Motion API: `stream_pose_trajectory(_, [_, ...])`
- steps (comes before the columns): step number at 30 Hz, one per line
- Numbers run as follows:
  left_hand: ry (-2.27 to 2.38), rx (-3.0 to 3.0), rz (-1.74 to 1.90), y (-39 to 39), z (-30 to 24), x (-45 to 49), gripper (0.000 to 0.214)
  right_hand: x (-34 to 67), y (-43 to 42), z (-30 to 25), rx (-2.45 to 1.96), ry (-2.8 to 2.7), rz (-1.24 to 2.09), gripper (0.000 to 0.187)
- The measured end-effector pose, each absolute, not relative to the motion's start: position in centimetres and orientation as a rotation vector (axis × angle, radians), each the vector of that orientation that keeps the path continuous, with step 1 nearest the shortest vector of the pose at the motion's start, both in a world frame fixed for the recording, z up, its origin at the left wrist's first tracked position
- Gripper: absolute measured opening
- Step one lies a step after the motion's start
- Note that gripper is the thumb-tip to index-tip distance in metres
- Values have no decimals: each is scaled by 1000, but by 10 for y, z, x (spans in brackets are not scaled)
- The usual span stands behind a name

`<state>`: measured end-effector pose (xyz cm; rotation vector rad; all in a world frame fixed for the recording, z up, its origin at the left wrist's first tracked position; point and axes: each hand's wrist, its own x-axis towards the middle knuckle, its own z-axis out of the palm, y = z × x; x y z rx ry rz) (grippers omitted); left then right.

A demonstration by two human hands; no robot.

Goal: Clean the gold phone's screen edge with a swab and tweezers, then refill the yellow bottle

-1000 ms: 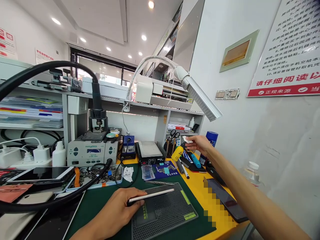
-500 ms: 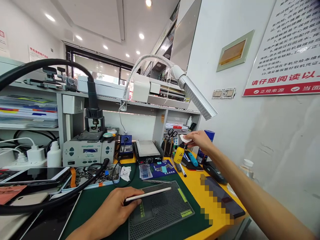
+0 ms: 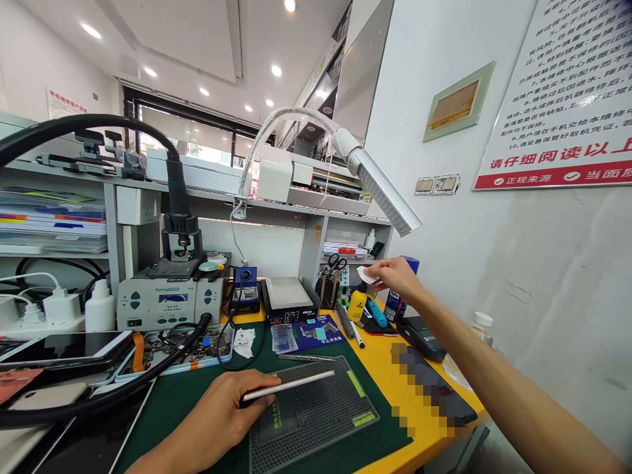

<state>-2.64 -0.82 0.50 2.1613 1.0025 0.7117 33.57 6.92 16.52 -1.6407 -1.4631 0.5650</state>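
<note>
My left hand (image 3: 232,411) is closed around one end of a thin phone (image 3: 296,384), seen edge-on and held above a dark perforated repair mat (image 3: 316,428). My right hand (image 3: 392,280), fingers pinched, holds a small piece of white tissue (image 3: 366,274) at the top of a yellow bottle (image 3: 357,304). The tissue covers the bottle's tip, so I cannot see the contact clearly. Beside the bottle lie a light blue tool (image 3: 378,313) and a white-tipped pen (image 3: 359,336).
On the right, a dark phone (image 3: 439,388) lies on the yellow tabletop (image 3: 375,368). A hot-air station (image 3: 168,299) and a heating plate (image 3: 289,299) stand at the back. Its black hose (image 3: 133,382) crosses the left side. A lamp (image 3: 388,191) hangs above.
The view has shifted slightly, moving everything a little left in the picture. Both hands keep their hold, the left on the phone and the right on the tissue at the bottle top.
</note>
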Motion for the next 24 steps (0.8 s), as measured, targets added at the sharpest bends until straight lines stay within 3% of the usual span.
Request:
stream_pose_trajectory(8, [984, 2166, 707, -10, 7, -25, 33, 347, 66, 158, -1774, -1554, 511, 20])
stream_pose_trajectory(16, [974, 2289, 653, -27, 29, -24, 30, 369, 57, 115, -1918, -1562, 534, 21])
stream_pose_trajectory(24, [1016, 2420, 602, -19, 3, -32, 37, 391, 50, 100, -1948, -1562, 573, 23])
